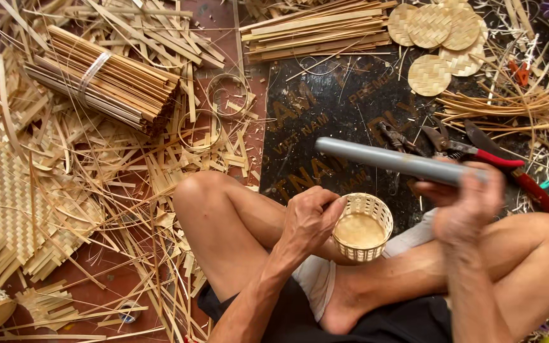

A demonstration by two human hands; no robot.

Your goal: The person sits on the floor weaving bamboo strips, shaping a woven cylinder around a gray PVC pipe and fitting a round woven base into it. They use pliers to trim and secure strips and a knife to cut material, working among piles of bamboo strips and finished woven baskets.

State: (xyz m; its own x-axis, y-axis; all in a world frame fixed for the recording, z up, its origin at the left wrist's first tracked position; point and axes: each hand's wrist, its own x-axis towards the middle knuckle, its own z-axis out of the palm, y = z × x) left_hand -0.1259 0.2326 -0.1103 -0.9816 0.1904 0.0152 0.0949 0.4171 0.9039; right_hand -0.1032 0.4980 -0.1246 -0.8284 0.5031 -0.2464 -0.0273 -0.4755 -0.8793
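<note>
Person, seated, seen from above.

- Arms: bare from the elbow down; no sleeves, no watch, no bracelet in view.
- Left hand [309, 219]: bare, no glove, no ring visible; knuckles and tendons stand out plainly.
- Right hand [468, 203]: bare, no glove; blurred, so finer detail cannot be told.
- Legs: bare at the knees and shins; a bare foot shows between them, without shoe or sock.
- Clothing: dark, near-black shorts at the lap and lower edge of the view; a pale grey-white cloth shows at the inner thighs, whether lining or a separate garment cannot be told.
</note>
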